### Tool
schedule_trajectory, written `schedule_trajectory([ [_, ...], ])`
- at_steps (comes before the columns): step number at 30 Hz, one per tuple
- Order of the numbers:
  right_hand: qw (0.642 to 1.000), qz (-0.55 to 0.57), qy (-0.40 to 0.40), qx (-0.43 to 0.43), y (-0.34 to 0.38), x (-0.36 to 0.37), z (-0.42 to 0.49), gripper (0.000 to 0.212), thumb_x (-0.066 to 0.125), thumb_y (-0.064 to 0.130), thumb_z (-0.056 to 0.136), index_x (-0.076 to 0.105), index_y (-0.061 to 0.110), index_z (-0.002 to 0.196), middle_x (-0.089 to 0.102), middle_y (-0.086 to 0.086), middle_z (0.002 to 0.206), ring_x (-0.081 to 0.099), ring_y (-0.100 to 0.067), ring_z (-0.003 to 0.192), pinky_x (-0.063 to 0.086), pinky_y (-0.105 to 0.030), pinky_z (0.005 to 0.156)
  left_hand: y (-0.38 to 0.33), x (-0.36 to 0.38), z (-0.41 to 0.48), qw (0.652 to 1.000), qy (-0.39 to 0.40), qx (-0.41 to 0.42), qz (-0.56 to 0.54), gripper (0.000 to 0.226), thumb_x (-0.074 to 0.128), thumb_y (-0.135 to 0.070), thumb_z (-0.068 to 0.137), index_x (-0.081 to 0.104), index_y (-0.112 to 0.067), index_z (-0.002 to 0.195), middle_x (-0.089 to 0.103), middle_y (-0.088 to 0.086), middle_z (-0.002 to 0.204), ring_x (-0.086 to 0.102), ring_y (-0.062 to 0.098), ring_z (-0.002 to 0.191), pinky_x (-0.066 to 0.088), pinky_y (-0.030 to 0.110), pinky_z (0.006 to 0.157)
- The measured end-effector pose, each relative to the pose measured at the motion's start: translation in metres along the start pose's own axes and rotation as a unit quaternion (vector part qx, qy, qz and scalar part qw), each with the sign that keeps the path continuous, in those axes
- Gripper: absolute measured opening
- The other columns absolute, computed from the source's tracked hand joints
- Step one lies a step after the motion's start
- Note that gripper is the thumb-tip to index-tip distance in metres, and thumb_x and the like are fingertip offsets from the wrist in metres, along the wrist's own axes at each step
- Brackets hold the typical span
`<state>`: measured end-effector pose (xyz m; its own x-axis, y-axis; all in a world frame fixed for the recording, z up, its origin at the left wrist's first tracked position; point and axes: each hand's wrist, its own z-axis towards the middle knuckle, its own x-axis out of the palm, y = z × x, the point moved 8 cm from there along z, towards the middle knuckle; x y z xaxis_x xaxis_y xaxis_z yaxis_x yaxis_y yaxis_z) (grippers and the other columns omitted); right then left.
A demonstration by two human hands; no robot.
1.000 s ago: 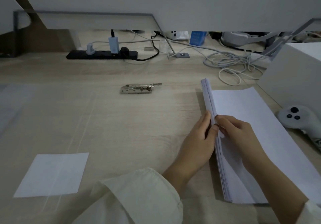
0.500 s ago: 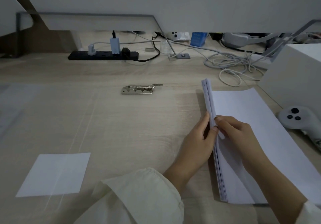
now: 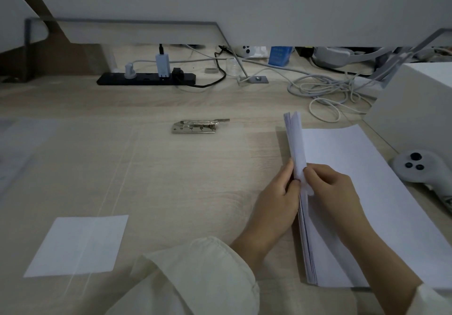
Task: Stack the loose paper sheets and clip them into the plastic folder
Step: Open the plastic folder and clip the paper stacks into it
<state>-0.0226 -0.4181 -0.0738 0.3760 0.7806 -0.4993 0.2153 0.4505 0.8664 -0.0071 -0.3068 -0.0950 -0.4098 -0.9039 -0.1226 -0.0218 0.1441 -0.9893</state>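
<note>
A thick stack of white paper sheets [image 3: 362, 182] lies on the right of the wooden desk. Its left edge is raised, and the upper sheets stand up in a fan. My left hand [image 3: 276, 204] presses against that raised edge from the left, fingers extended. My right hand [image 3: 327, 187] pinches the lifted sheets from the right with thumb and fingers. The clear plastic folder [image 3: 80, 182] lies open and flat across the left of the desk, with its metal clip [image 3: 195, 126] at the middle. A small white paper [image 3: 78, 245] rests under the transparent cover at lower left.
A white controller [image 3: 415, 168] sits right of the stack, next to a white box [image 3: 413, 111]. A black power strip [image 3: 146, 78] and tangled white cables [image 3: 330, 92] run along the back of the desk under a white shelf.
The left edge of the stack has risen higher between my hands, and the upper sheets have fanned further apart. Both hands moved slightly up along that edge.
</note>
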Motion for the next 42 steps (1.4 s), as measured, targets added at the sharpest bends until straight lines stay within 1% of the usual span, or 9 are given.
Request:
schedule_trajectory([
  [3,0.999,-0.03,-0.04,-0.012,-0.002,0.0,0.0,0.021,0.049,0.025,0.09,0.068,0.021,0.096,0.067,0.008,0.092,0.061,-0.012,0.084,0.048,-0.031,0.076,-0.001,-0.001,-0.004,0.999,-0.023,-0.003,0.044,0.05,0.033,-0.017,0.099,0.022,-0.029,0.147,0.033,-0.027,0.127,0.036,-0.026,0.101,0.027,-0.012,0.078],
  [6,0.999,0.014,-0.048,-0.008,-0.004,0.0,0.001,0.024,0.05,0.019,0.088,0.063,0.019,0.068,0.058,0.002,0.062,0.051,-0.015,0.06,0.044,-0.034,0.063,-0.013,0.005,-0.006,0.991,-0.036,0.044,0.121,0.057,0.033,-0.015,0.099,0.01,-0.026,0.149,0.003,-0.021,0.155,0.006,-0.008,0.141,0.009,0.008,0.111],
  [8,0.998,0.052,-0.041,-0.002,-0.005,0.0,0.001,0.028,0.051,0.018,0.086,0.062,0.014,0.062,0.057,-0.008,0.059,0.05,-0.025,0.059,0.045,-0.039,0.062,-0.017,0.01,-0.003,0.995,-0.031,0.041,0.091,0.053,0.034,-0.024,0.098,0.016,-0.026,0.148,0.01,-0.014,0.157,0.009,0.002,0.144,0.013,0.024,0.118],
  [12,0.994,0.105,-0.005,0.013,-0.01,0.002,-0.002,0.031,0.044,0.024,0.089,0.073,0.021,0.079,0.072,-0.002,0.084,0.064,-0.015,0.085,0.05,-0.038,0.08,-0.014,0.008,0.009,0.998,-0.027,-0.04,0.043,0.03,0.038,-0.029,0.094,0.049,-0.019,0.12,0.059,0.004,0.122,0.057,0.021,0.111,0.045,0.038,0.1],
  [15,0.988,0.151,0.018,0.04,-0.008,0.004,-0.003,0.036,0.036,0.019,0.093,0.072,0.024,0.095,0.07,0.0,0.107,0.061,-0.014,0.108,0.045,-0.036,0.1,-0.015,0.001,0.013,0.994,-0.049,-0.079,0.061,0.028,0.038,-0.025,0.094,0.052,-0.02,0.117,0.062,0.004,0.117,0.058,0.024,0.106,0.047,0.043,0.095],
  [20,0.994,0.111,0.009,0.002,0.015,-0.017,-0.01,0.027,0.039,0.018,0.097,0.064,0.022,0.107,0.062,0.002,0.115,0.055,-0.016,0.114,0.04,-0.029,0.099,-0.022,-0.006,0.005,0.989,-0.098,-0.094,0.056,0.039,0.034,-0.02,0.084,0.052,-0.02,0.119,0.062,0.008,0.116,0.059,0.032,0.105,0.05,0.043,0.092],
  [25,0.995,0.034,-0.094,0.019,0.027,-0.086,0.0,0.056,0.053,0.029,0.092,0.034,0.016,0.142,0.036,-0.007,0.147,0.036,-0.026,0.134,0.033,-0.041,0.107,-0.06,-0.036,-0.01,0.989,-0.125,-0.028,-0.068,0.027,0.036,-0.004,0.091,0.055,-0.016,0.105,0.061,-0.002,0.084,0.052,0.013,0.067,0.041,0.014,0.054],
  [31,0.994,0.101,-0.029,0.008,0.063,-0.063,-0.012,0.017,0.045,0.021,0.096,0.056,0.013,0.107,0.061,-0.008,0.097,0.057,-0.016,0.076,0.042,-0.033,0.073,-0.082,-0.117,-0.041,0.977,-0.182,0.008,-0.111,0.027,0.039,-0.004,0.091,0.057,-0.022,0.099,0.063,-0.005,0.088,0.059,0.014,0.077,0.047,0.021,0.064],
  [42,0.994,0.053,0.082,0.051,0.072,0.082,-0.044,0.023,0.046,0.006,0.091,0.051,0.004,0.069,0.05,-0.011,0.066,0.044,-0.022,0.055,0.032,-0.027,0.052,0.009,-0.245,-0.094,0.95,-0.28,-0.137,0.029,0.025,0.038,-0.008,0.091,0.044,-0.006,0.115,0.053,0.005,0.093,0.051,0.017,0.074,0.038,0.026,0.057],
])
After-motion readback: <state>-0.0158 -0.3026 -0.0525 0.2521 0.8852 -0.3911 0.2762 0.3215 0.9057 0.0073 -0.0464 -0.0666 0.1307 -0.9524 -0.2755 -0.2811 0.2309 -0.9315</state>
